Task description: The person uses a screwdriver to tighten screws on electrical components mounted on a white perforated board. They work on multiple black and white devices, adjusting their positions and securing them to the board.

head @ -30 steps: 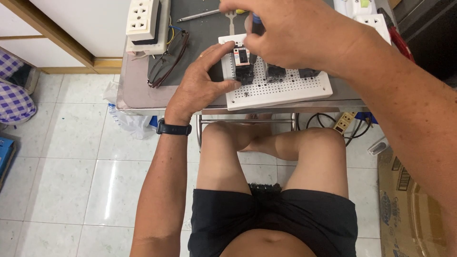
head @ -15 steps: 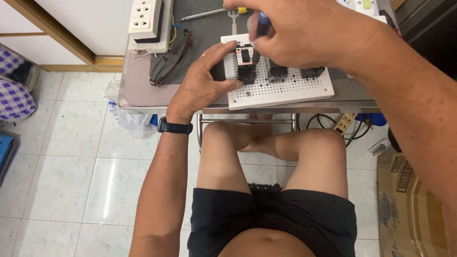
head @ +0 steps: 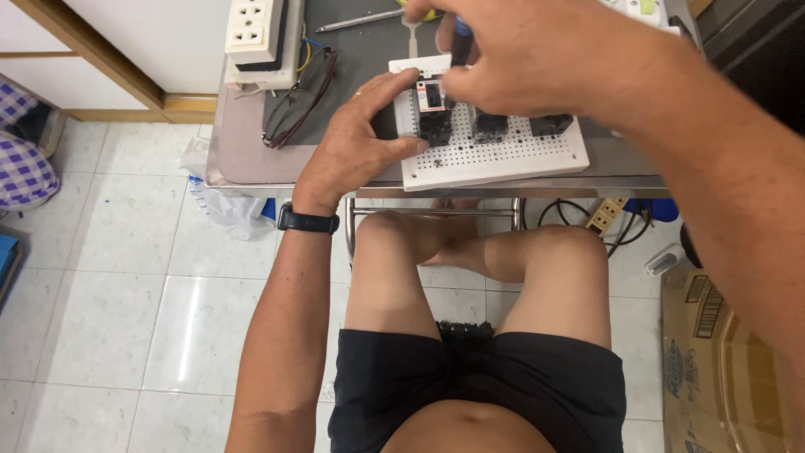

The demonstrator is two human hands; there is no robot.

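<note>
A grey table point(head: 251, 159) stands on a white tiled floor point(head: 126, 277), and I sit at it with bare knees under the edge. On it lies a white perforated board point(head: 503, 155) carrying three black blocks — the leftmost block point(head: 434, 113) has a small white-and-red face. My left hand point(head: 356, 147) steadies the board's left edge, fingers curled against that block. My right hand point(head: 537, 54) hovers above it, fingers pinched round a dark tool handle point(head: 460, 38). A white socket point(head: 251, 29) and dark cables point(head: 298, 101) lie further left.
</note>
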